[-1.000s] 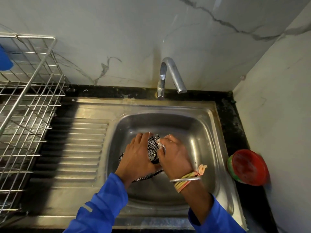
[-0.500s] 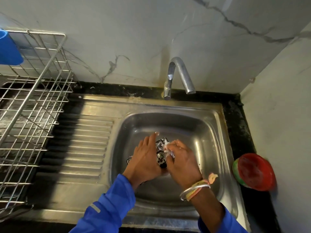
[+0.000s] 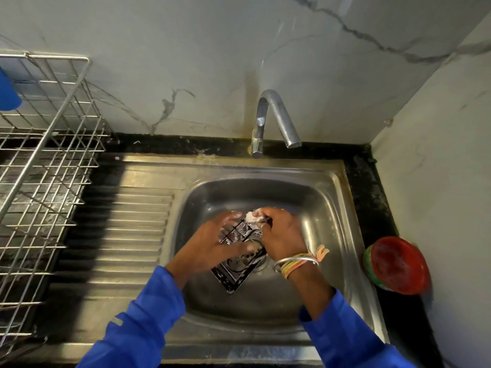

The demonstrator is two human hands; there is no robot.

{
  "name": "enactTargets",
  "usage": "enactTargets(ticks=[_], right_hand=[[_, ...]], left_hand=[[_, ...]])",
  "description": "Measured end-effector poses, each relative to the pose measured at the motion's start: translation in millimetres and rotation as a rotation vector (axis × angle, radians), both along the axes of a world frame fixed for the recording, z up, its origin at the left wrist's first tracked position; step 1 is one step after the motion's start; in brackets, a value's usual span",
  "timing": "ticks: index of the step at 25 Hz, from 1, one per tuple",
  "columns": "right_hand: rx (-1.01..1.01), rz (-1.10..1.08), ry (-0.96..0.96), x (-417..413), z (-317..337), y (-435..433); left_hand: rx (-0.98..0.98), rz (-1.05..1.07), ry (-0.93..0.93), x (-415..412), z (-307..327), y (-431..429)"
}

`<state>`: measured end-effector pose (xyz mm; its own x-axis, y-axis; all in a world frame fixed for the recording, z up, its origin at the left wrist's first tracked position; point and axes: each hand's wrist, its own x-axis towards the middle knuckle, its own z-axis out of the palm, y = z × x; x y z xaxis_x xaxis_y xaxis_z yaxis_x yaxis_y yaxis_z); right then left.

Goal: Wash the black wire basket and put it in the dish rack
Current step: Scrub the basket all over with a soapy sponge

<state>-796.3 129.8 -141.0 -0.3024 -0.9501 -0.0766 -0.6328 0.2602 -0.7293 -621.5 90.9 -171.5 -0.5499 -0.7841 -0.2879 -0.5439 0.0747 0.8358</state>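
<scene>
Two hands scrub over the sink [image 3: 353,235]: left hand [image 3: 210,248] grips the soapy black wire basket [image 3: 240,264], right hand [image 3: 281,235] pinches a sudsy scrubber [image 3: 253,216]; rinsing and the dish rack [image 3: 45,166] remain.

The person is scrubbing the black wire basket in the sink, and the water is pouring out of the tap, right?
Not quite. In the head view, no water comes from the tap. Otherwise yes: both hands scrub the black wire basket over the sink.
</scene>
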Motion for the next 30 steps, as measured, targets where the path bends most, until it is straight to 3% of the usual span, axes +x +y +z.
enactTargets(ticks=[4,9,12,16,19,22,27,30], right_hand=[[0.017,0.216,0.057,3,-7,-22],[-0.146,0.258,0.459,3,-16,-7],[-0.075,0.400,0.408,10,-23,32],[0.055,0.181,0.366,-7,-7,-5],[-0.033,0.263,0.363,-11,-3,-4],[0.083,0.308,0.362,2,-9,46],[0.085,0.050,0.372,-23,-13,-3],[0.116,0.211,0.349,-16,-24,10]], left_hand=[[0.092,0.227,0.222,14,-14,4],[0.096,0.507,0.434,-6,-34,13],[0.126,0.637,0.508,-9,-40,12],[0.178,0.656,0.561,-23,-42,22],[0.154,0.687,0.569,-27,-46,22],[0.150,0.710,0.571,-29,-48,18],[0.140,0.658,0.556,-40,-48,23],[0.134,0.678,0.547,-40,-47,25]])
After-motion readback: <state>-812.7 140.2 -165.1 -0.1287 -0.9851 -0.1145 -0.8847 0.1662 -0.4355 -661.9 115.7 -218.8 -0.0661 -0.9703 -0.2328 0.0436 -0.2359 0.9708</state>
